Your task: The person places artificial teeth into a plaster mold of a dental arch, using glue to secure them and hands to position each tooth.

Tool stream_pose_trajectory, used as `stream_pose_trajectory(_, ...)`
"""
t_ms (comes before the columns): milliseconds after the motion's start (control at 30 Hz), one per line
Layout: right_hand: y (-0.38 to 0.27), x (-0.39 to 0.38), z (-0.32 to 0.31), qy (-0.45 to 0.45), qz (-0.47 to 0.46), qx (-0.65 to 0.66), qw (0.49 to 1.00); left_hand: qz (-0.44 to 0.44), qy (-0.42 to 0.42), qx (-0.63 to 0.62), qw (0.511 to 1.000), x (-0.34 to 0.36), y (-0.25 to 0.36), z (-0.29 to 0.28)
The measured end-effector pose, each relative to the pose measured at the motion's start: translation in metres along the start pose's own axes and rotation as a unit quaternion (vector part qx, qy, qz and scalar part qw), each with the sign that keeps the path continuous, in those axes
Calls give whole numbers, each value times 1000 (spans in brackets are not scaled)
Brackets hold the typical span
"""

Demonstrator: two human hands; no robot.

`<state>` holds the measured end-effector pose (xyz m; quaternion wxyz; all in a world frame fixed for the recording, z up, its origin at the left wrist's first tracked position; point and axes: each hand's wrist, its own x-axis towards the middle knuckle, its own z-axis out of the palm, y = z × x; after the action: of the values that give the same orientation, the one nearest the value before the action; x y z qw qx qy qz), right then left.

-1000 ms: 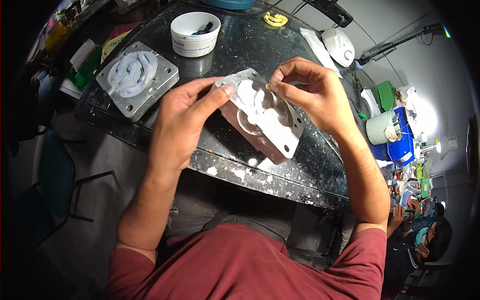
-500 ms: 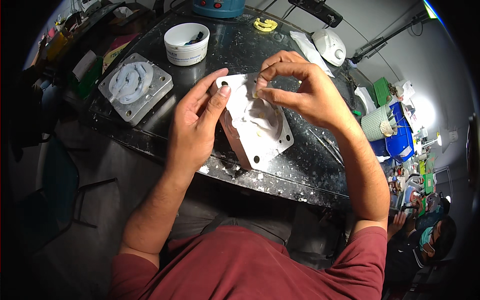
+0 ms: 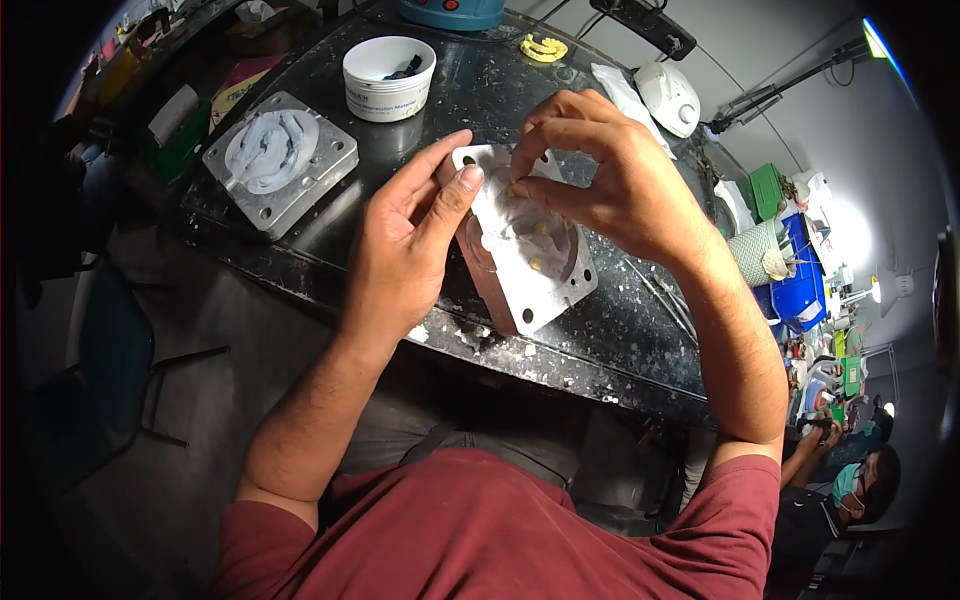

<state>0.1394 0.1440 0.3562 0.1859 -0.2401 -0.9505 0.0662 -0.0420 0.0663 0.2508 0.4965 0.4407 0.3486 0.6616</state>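
Note:
My left hand (image 3: 405, 245) grips the upper left side of a metal flask half (image 3: 548, 308), its thumb lying on the top rim. The flask half is tilted on the bench and its hollow holds white plaster (image 3: 522, 228) with small yellowish bits (image 3: 536, 264) in it. Above the far part of that hollow, my right hand (image 3: 610, 175) is closed in a pinch, thumb and forefinger tips down at the plaster. A yellowish speck shows at those fingertips, too small to name. My fingers hide part of the far rim.
Another metal flask half (image 3: 335, 170) with grey-white filling lies to the left. Behind stand a white tub (image 3: 388, 103) and a yellow horseshoe-shaped piece (image 3: 543, 48). Thin tools (image 3: 665, 297) lie right, near a blue bin (image 3: 800, 275). A co-worker (image 3: 850, 490) is at far right.
The view has shifted slightly, so the bench things sit a little further right. My left hand keeps its grip; my right hand stays pinched at the plaster. The co-worker's hands have come up.

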Motion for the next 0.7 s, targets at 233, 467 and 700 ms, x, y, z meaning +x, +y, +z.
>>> stream_pose_trajectory(233,8,-6,5,28,71,148,986,1,7,2,1000,-1,3,1)
stream_pose_trajectory(467,-3,-4,4,16,84,109,990,0,1,8,1000,-1,2,0)
stream_pose_trajectory(700,2,-10,-1,32,113,179,977,0,-11,-38,999,-2,3,-4)
